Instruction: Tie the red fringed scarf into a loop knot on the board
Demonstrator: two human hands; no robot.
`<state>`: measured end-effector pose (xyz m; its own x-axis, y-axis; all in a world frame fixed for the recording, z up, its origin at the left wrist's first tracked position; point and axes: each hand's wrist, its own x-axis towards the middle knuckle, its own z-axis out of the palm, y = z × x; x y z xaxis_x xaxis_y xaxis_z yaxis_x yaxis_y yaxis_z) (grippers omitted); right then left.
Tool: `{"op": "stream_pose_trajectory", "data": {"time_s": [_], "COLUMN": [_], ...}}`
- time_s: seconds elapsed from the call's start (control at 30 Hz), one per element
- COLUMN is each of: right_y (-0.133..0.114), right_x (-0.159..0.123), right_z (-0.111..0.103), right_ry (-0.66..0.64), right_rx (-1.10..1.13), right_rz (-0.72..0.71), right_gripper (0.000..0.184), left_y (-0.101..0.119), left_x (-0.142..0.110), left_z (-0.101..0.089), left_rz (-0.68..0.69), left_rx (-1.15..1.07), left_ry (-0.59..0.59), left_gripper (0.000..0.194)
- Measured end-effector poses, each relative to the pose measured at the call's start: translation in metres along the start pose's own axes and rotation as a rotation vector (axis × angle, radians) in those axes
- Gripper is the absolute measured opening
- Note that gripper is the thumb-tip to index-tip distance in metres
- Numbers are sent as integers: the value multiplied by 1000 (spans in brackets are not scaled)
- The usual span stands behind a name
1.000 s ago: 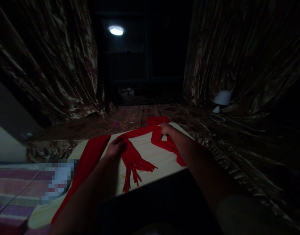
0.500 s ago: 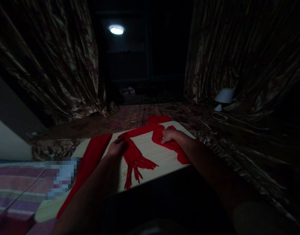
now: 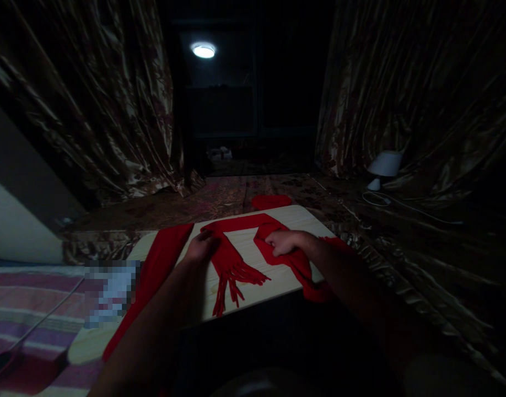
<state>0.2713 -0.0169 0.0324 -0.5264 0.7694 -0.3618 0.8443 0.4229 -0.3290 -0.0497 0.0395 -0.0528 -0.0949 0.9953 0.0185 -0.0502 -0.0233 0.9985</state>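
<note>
A red knitted scarf (image 3: 230, 252) lies bent in an arch across a pale wooden tabletop (image 3: 245, 241). Its fringed end points toward me and spreads over the wood. My left hand (image 3: 200, 246) is closed on the scarf's edge above that fringe. On the other side, my right hand (image 3: 285, 242) grips a bunched part of the same scarf, its fingers curled into the cloth. Past my right wrist the cloth hangs over the front edge, partly hidden by the forearm. A long flat red strip (image 3: 167, 255) lies left of my left hand.
A folded red piece (image 3: 272, 201) rests at the tabletop's far edge. Behind are a patterned covered ledge (image 3: 220, 194), curtains (image 3: 133, 121) and a white lamp (image 3: 385, 164) with a cord. A striped cloth (image 3: 30, 298) lies at left, near a blurred-out object (image 3: 114, 298). The room is dim.
My right hand has moved slightly toward me, pulling the scarf's right part so more hangs over the front edge. My left hand stays at the fringed end. The view has shifted slightly.
</note>
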Motion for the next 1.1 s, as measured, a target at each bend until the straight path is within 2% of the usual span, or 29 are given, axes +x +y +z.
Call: {"op": "stream_pose_trajectory", "data": {"time_s": [0.1,0.23,0.4,0.5,0.6,0.7,0.77,0.87,1.0,1.1], "right_y": [-2,2,8,10,13,17,19,17,15,20], "right_x": [4,10,14,16,19,25,28,33,40,51], "right_z": [3,9,13,14,15,17,17,16,17,22], "right_ry": [19,67,270,474,685,782,801,760,608,507], "right_rx": [14,158,315,219,39,-91,-128,-202,-266,-240], "right_rz": [-4,-37,-37,-30,93,198,254,316,378,343], "right_gripper": [20,30,22,19,23,32,36,37,43,51], "left_y": [0,2,3,4,4,2,1,2,6,8], "left_x": [0,-1,-3,-4,-3,-2,-2,-4,-7,-9], "left_z": [0,-2,-4,-2,-1,-2,-3,-3,-1,-1], "left_rz": [-32,-48,-41,-50,-62,-50,-44,-39,-47,-60], "left_rx": [-21,-12,25,14,2,40,47,37,65,71], "left_ry": [-23,-38,-36,-31,-22,-12,-9,-19,-29,-27], "left_gripper": [44,45,47,44,42,42,43,41,40,42]}}
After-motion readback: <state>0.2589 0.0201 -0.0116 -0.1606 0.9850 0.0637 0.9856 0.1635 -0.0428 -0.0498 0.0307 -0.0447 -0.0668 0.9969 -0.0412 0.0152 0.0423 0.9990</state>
